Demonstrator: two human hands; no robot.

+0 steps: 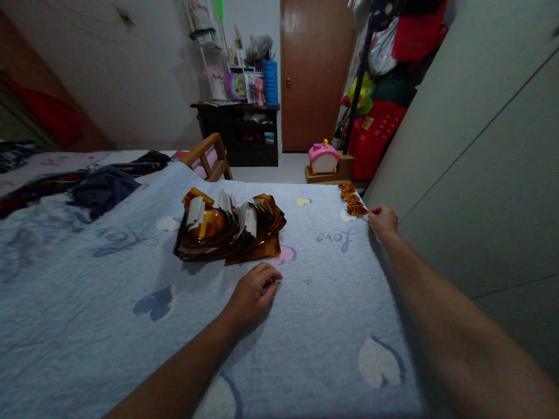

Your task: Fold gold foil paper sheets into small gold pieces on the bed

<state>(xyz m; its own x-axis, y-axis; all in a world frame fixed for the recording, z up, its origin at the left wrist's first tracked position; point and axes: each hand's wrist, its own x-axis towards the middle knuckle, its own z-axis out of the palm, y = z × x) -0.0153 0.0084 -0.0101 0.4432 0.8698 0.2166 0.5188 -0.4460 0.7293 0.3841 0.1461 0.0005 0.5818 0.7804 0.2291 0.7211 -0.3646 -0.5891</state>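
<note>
Blue bedspread (314, 326): left hand (254, 291) half-curled, empty; right hand (384, 221) pinched at gold foil pieces (356, 206), hold unclear.

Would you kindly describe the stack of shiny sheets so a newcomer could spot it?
On the pale blue blanket, look just beyond the left hand. The stack is wide and curled, shiny amber streaked with white, far larger than the crumpled foil pieces near the right hand.

Glossy, metallic-looking sheets (230, 230) show matt, papery white parts; the crinkled pieces (353, 201) at far right shine likewise, probably foil too. The blanket (305, 314) is soft, matt cloth; the far door (317, 75), smooth, faintly shiny wood.
</note>
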